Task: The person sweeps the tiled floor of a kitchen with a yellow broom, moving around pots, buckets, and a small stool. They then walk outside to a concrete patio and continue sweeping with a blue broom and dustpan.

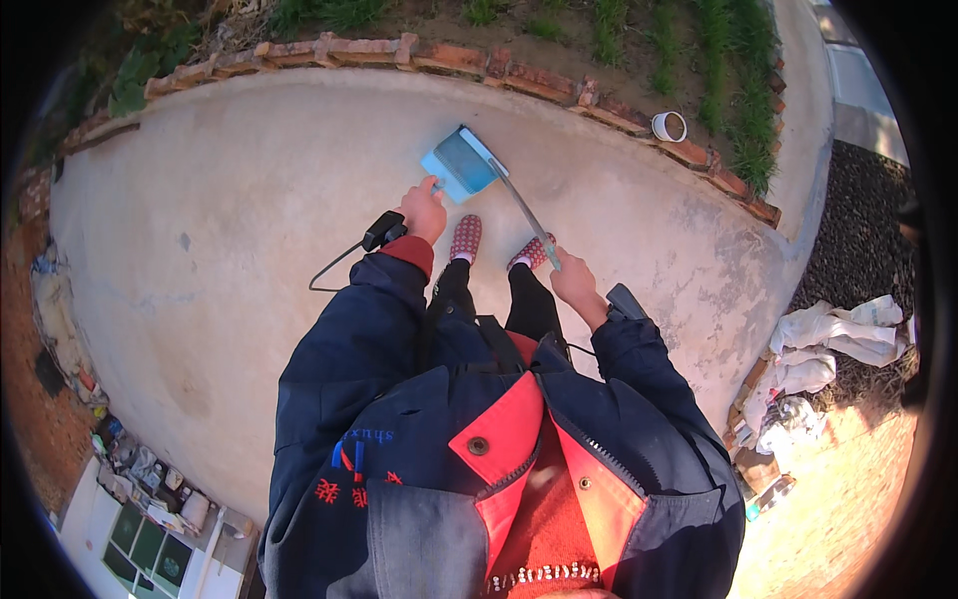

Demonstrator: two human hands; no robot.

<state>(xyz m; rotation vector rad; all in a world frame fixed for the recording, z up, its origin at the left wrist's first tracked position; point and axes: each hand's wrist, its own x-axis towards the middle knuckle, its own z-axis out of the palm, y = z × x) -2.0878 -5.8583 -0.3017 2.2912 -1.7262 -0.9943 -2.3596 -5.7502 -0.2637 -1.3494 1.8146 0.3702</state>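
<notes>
My left hand is closed on the handle of a blue plastic dustpan, out in front of my feet. My right hand grips the stick of a small broom. The pale edge of the broom's head lies along the dustpan's far right side; its bristles are hard to make out, and so is whatever the pan holds. Both tools are over the concrete ground. My feet, in red patterned slippers, stand just behind them, the right one partly hidden by the stick.
A low red brick border curves across the front, with soil and green plants behind it. A white pot stands by the bricks at the right. White sacks lie farther right. Assorted clutter sits at the lower left.
</notes>
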